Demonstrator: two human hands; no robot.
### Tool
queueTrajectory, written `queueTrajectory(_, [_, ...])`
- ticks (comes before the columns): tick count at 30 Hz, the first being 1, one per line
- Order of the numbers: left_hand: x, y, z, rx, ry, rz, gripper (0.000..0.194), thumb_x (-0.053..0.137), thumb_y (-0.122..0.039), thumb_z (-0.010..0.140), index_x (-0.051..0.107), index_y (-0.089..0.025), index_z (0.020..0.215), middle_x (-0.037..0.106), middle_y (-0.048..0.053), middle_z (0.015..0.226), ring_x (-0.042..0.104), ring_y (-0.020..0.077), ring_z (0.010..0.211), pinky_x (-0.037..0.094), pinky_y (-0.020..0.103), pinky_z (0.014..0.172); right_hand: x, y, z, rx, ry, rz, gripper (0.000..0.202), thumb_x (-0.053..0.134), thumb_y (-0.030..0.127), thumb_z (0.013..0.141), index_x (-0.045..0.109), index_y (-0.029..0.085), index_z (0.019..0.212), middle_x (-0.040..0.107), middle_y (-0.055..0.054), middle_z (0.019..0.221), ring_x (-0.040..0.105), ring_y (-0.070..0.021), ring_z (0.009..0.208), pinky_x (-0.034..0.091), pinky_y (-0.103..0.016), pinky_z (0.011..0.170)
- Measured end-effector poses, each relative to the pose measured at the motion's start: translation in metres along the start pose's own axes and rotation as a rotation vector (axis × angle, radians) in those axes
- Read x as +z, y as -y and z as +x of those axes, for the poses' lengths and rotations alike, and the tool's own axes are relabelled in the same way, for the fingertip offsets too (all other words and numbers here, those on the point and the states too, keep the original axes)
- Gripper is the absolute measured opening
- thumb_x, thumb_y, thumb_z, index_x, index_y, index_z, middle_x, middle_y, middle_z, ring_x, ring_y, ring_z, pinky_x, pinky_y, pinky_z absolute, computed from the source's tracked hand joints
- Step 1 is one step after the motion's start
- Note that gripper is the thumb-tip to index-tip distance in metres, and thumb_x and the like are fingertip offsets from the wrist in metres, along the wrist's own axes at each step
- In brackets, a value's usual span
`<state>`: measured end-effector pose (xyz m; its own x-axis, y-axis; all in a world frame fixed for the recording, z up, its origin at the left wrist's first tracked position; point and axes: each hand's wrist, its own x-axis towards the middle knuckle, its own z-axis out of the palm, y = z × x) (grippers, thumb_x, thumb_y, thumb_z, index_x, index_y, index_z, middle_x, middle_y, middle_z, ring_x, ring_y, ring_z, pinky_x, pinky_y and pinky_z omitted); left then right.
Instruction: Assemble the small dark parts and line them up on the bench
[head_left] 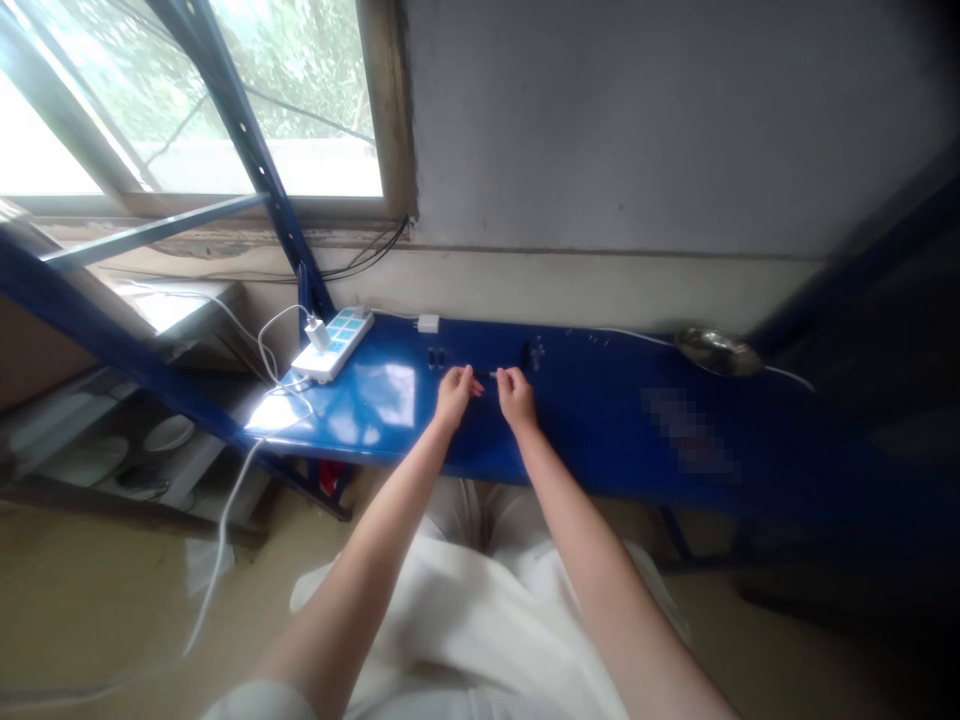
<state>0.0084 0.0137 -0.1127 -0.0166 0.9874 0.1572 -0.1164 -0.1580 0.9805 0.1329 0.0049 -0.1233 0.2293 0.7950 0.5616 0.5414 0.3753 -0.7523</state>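
Above the blue table, my left hand and my right hand face each other with their fingers pinched. Between them runs a thin dark stick-like piece, one end in each hand; its exact kind is too small to make out. Two small black pieces lie just beyond my left hand. Past my right hand are a small dark object and several tiny pale bits.
A white power strip with a plugged-in adapter lies on the left. A white charger and a shiny metal bowl stand along the back. White cables, a blue metal frame and shelves occupy the left side.
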Motion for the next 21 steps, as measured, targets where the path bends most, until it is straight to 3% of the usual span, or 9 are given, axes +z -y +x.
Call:
queueTrajectory(7, [-0.0017, 0.0023, 0.0032, -0.003, -0.115, -0.052, 0.032, 0.048, -0.048, 0.081, 0.048, -0.017, 0.074, 0.058, -0.001, 0.059, 0.051, 0.0072, 0.046, 0.04, 0.021, 0.052, -0.0004, 0.0009, -0.0005, 0.064, -0.097, 0.071, 0.036, 0.036, 0.052, 0.085, 0.048, 0.02, 0.073, 0.057, -0.002, 0.062, 0.054, -0.0148, 0.058, 0.042, -0.026, 0.056])
queueTrajectory(12, [-0.0016, 0.0016, 0.0021, -0.015, -0.049, -0.039, 0.032, 0.054, -0.047, 0.078, 0.052, -0.015, 0.073, 0.058, 0.0, 0.058, 0.05, 0.007, 0.046, 0.039, 0.02, 0.051, 0.0004, -0.0007, -0.0011, 0.082, -0.158, 0.124, 0.033, 0.038, 0.051, 0.084, 0.048, 0.019, 0.081, 0.058, -0.003, 0.068, 0.055, -0.0144, 0.06, 0.044, -0.026, 0.058])
queueTrajectory(18, [-0.0023, 0.0, 0.0, 0.005, -0.048, -0.05, 0.031, 0.057, -0.044, 0.076, 0.053, -0.014, 0.075, 0.059, 0.0, 0.059, 0.051, 0.0066, 0.046, 0.04, 0.02, 0.051, -0.0001, -0.0015, -0.0015, 0.082, -0.19, 0.159, 0.033, 0.038, 0.049, 0.085, 0.049, 0.018, 0.085, 0.059, -0.006, 0.074, 0.056, -0.0151, 0.065, 0.046, -0.028, 0.063])
queueTrajectory(21, [-0.0024, -0.0016, -0.0021, -0.002, 0.034, -0.006, 0.031, 0.062, -0.042, 0.073, 0.057, -0.013, 0.079, 0.06, 0.001, 0.061, 0.052, 0.0071, 0.049, 0.041, 0.02, 0.052, -0.0012, -0.0004, -0.0009, 0.041, -0.205, 0.127, 0.031, 0.038, 0.047, 0.086, 0.049, 0.018, 0.084, 0.058, -0.006, 0.076, 0.056, -0.0153, 0.069, 0.047, -0.028, 0.066])
